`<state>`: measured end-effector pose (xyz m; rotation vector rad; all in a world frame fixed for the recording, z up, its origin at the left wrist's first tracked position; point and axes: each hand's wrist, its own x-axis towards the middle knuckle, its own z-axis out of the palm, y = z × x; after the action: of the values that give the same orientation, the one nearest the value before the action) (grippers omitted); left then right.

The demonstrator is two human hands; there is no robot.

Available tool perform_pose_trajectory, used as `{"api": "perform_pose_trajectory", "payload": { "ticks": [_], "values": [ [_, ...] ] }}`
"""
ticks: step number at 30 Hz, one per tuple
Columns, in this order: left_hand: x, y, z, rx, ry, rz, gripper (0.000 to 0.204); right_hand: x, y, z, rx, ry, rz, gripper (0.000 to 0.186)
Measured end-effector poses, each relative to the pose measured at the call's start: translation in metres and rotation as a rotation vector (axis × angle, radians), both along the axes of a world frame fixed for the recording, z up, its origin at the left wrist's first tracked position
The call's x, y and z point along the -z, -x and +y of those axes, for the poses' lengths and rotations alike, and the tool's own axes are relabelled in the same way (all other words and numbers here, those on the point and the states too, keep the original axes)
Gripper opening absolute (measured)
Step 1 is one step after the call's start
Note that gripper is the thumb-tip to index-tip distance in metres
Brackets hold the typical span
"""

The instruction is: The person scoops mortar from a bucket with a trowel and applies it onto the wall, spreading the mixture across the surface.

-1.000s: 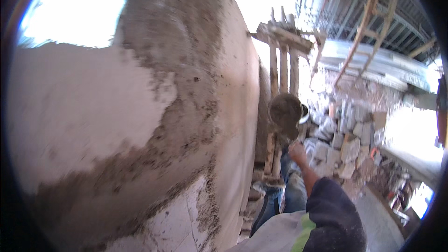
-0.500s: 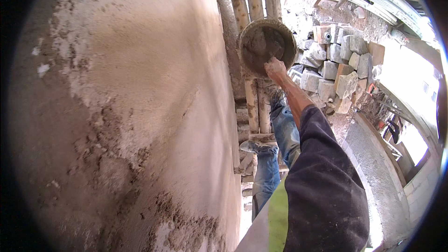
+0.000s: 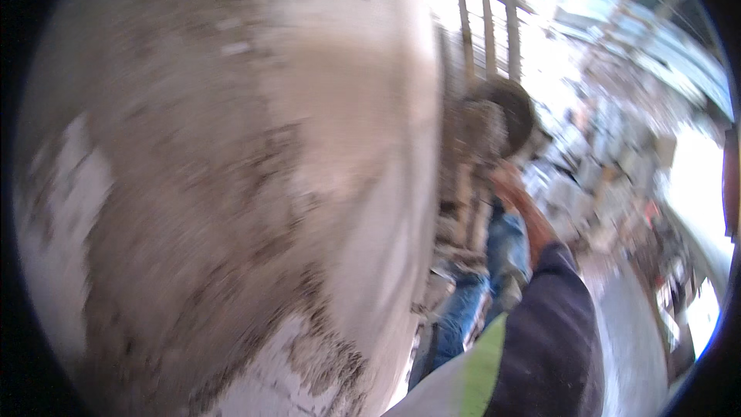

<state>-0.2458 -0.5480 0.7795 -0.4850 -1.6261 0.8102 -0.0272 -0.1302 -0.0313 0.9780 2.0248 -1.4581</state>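
Note:
My right hand (image 3: pixel 506 179) is closed, blurred by motion, just on the near side of a round dark bucket (image 3: pixel 519 120). It grips what looks like a trowel, whose handle is hidden in the fist. A heap of wet grey-brown mortar (image 3: pixel 480 130) sits on it, beside the bucket's left rim and close to the wall. The plastered wall (image 3: pixel 355 100) fills the left side, smooth and pale in places, rough and brown in others. My left hand is out of the picture.
Wooden poles (image 3: pixel 488 35) run under and beyond the bucket. My legs in blue jeans (image 3: pixel 461 313) stand on the scaffold by the wall. To the right lies a pile of stone blocks (image 3: pixel 610 147). Pale sheets (image 3: pixel 641 31) lie at the far right.
My right hand has come up out of the bucket, bringing a load of mortar toward the wall. The view has swung left, so wall and bucket sit farther right.

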Motion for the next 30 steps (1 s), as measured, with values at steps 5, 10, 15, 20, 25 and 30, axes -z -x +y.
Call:
{"api": "perform_pose_trajectory", "payload": {
  "ticks": [5,10,15,20,25,30],
  "values": [
    [-0.064,-0.062,-0.019,-0.141,-0.334,0.203,0.063,-0.114,-0.025,-0.015,0.572,0.044,0.340,0.036],
    [-0.069,-0.093,-0.010,-0.231,-0.350,0.204,0.063,-0.346,-0.001,0.003,0.755,0.191,0.559,0.029],
    [-0.068,-0.098,-0.020,-0.220,-0.517,0.179,0.066,-0.566,0.002,-0.015,1.298,-0.094,0.809,0.027],
    [-0.067,-0.104,-0.027,-0.100,-0.506,0.016,0.055,-0.621,0.024,-0.023,1.631,-0.677,0.720,0.050],
    [-0.063,-0.104,-0.013,0.058,-0.508,-0.085,0.045,-0.616,0.120,-0.102,1.129,-0.725,0.835,0.029],
    [-0.063,-0.114,-0.017,-0.036,-0.525,-0.077,0.043,-0.704,0.120,-0.260,0.375,-0.259,1.183,0.020]
  ]
}}
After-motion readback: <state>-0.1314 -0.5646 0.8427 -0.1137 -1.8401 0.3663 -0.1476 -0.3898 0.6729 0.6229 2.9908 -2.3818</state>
